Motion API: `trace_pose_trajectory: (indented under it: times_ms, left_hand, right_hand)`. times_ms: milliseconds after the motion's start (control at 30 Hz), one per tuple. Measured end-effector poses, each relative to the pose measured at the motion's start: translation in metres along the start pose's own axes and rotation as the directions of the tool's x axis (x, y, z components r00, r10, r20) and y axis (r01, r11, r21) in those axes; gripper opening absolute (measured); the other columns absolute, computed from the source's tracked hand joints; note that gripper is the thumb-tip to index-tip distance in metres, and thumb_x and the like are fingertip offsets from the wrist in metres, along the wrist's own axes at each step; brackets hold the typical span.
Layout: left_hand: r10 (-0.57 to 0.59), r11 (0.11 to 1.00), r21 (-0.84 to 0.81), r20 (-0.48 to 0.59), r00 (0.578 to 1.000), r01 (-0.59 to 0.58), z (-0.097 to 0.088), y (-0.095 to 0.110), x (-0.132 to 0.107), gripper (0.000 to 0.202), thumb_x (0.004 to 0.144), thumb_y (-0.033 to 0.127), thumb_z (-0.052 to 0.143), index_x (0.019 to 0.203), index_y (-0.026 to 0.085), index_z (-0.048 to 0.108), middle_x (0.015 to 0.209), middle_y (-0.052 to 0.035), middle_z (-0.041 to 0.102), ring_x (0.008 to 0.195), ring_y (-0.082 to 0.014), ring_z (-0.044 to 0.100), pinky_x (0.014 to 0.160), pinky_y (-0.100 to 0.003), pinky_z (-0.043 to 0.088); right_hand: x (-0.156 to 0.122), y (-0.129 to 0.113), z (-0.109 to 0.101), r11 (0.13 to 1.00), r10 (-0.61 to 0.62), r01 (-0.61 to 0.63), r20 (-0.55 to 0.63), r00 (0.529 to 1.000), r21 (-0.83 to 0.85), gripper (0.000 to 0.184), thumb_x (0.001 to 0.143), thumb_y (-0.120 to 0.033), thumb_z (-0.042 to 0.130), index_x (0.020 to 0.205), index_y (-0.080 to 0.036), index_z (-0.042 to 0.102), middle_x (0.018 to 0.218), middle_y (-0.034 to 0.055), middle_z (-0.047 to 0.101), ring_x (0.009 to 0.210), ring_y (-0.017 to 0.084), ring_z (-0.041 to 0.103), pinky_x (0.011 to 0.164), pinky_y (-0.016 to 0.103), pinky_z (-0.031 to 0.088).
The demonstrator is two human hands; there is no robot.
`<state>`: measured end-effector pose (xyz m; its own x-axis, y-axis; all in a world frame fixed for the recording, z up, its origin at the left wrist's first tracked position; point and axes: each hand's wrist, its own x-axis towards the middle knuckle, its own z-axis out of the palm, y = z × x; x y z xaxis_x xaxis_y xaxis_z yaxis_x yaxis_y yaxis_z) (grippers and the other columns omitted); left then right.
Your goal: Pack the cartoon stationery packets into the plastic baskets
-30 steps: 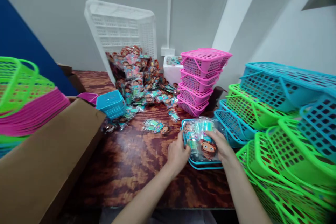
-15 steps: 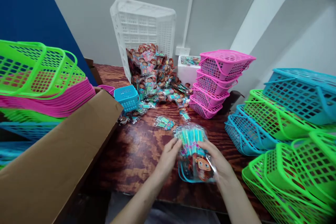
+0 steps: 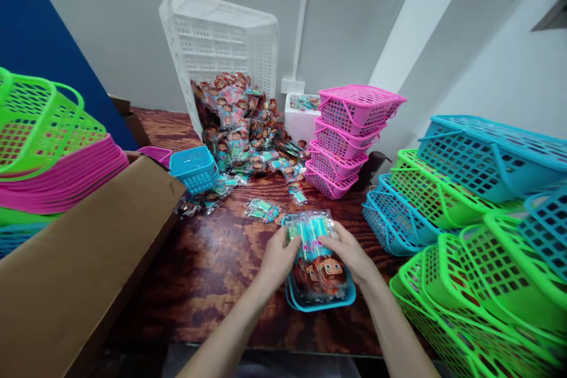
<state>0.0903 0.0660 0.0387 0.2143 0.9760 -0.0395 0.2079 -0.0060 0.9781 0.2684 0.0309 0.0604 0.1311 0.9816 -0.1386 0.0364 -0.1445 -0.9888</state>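
Observation:
Near the table's front edge lies a blue plastic basket [image 3: 322, 308], its opening facing up. In its mouth are several clear packets [image 3: 316, 254] printed with a cartoon face and turquoise strips. My left hand [image 3: 280, 255] grips the packets' left side, thumb on top. On the right side, my right hand [image 3: 349, 251] holds them with its thumb over the front and the other fingers partly hidden at the basket's edge. A few loose packets [image 3: 263, 210] lie on the table just beyond the basket.
A tipped white crate [image 3: 221, 12] spills a packet heap [image 3: 248, 124] at the back. Pink baskets [image 3: 349, 142] are stacked behind right; blue and green baskets [image 3: 465, 248] crowd the right. A cardboard box [image 3: 88, 254], nested baskets [image 3: 57, 171] and a small blue basket [image 3: 194, 168] stand left.
Both hands have lowered the packets into the blue basket, whose front rim now shows more. The camera view has turned slightly right, so the surroundings sit further left.

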Motion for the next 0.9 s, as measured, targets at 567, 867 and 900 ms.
trace_pose_trajectory:
  times_ms: [567, 867, 900]
  left_hand:
    - [0.379, 0.824, 0.51, -0.174, 0.909, -0.246, 0.017, -0.007, -0.014, 0.051, 0.092, 0.017, 0.045, 0.143, 0.017, 0.045, 0.157, -0.0146, 0.034, 0.144, -0.0308, 0.033, 0.113, -0.054, 0.034]
    - [0.544, 0.654, 0.587, 0.072, 0.836, -0.477, 0.004, -0.015, -0.027, 0.033, 0.1, 0.017, 0.039, 0.123, 0.018, 0.062, 0.133, -0.0114, 0.061, 0.134, -0.0261, 0.046, 0.114, -0.053, 0.036]
    - [0.529, 0.641, 0.593, 0.118, 0.84, -0.487, 0.003, -0.015, -0.03, 0.034, 0.101, 0.019, 0.039, 0.127, 0.017, 0.06, 0.138, -0.0118, 0.058, 0.138, -0.0265, 0.042, 0.115, -0.053, 0.035]
  right_hand:
    - [-0.007, 0.008, 0.021, 0.295, -0.486, 0.091, -0.067, 0.871, -0.951, 0.033, 0.091, -0.019, 0.044, 0.117, -0.022, 0.065, 0.112, 0.0139, 0.063, 0.103, 0.03, 0.055, 0.084, 0.041, 0.046]
    - [-0.003, 0.015, -0.009, 0.413, -0.43, 0.274, 0.079, 0.899, -0.869, 0.039, 0.099, -0.028, 0.04, 0.134, -0.025, 0.057, 0.118, 0.0084, 0.066, 0.109, 0.027, 0.053, 0.091, 0.042, 0.043]
    - [-0.004, 0.017, -0.009, 0.432, -0.431, 0.305, 0.103, 0.897, -0.849, 0.039, 0.1, -0.029, 0.039, 0.133, -0.025, 0.058, 0.12, 0.0078, 0.066, 0.111, 0.026, 0.053, 0.093, 0.042, 0.042]
